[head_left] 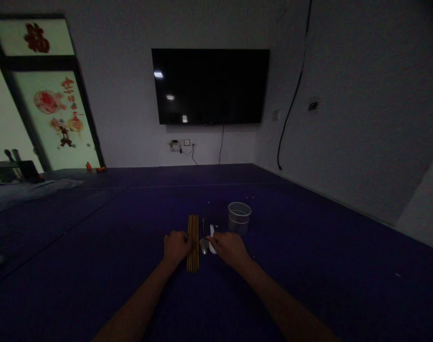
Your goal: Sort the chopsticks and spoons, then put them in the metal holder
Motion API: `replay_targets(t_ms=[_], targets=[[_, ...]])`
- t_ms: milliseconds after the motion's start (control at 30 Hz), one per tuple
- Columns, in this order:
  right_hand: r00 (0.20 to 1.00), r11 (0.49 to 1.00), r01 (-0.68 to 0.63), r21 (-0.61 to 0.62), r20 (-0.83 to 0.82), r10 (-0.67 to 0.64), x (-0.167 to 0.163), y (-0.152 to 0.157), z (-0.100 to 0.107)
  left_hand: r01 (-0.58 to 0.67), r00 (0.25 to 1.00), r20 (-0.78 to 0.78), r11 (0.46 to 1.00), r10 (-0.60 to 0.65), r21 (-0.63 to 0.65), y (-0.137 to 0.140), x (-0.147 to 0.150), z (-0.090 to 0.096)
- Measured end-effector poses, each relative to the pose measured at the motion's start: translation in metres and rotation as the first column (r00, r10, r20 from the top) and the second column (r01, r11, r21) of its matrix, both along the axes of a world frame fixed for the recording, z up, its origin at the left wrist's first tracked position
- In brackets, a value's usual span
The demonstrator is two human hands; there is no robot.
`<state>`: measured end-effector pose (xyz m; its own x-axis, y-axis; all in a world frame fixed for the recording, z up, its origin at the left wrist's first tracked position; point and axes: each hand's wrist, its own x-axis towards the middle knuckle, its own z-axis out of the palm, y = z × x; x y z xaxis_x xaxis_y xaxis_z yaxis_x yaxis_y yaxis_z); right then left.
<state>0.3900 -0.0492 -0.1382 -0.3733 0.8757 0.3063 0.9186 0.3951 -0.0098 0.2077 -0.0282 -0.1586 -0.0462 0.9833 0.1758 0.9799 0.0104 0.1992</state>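
My left hand [177, 246] rests on the dark blue floor at the left side of a row of several wooden chopsticks [192, 261]. Its thumb touches the near-left chopsticks, while the fingers are bent and apart. A metal spoon [204, 247] lies just right of the chopsticks, bowl toward me. Beside it lies a white spoon [213, 248], partly covered by my right hand [232, 247]. One finger of that hand stretches across the white spoon to the metal spoon's neck; no firm grip shows. Behind the right hand stands a grey round pot [239, 221], upright and open at the top.
A black television [211, 86] hangs on the far wall above sockets and cables. At the right, a long black cable [293, 95] hangs down the wall. Small orange objects [89, 166] lie by the glass door [55, 118], and clear plastic sheeting [34, 189] covers floor at left.
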Motion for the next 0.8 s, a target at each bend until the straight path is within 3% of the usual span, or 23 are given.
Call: replay_targets(t_ms=[800], targets=[[1.000, 1.000, -0.005, -0.004, -0.006, 0.005, 0.0008, 0.0011, -0.0020, -0.019, 0.999, 0.027, 1.000, 0.019, -0.015, 0.0009, -0.0014, 0.0009]])
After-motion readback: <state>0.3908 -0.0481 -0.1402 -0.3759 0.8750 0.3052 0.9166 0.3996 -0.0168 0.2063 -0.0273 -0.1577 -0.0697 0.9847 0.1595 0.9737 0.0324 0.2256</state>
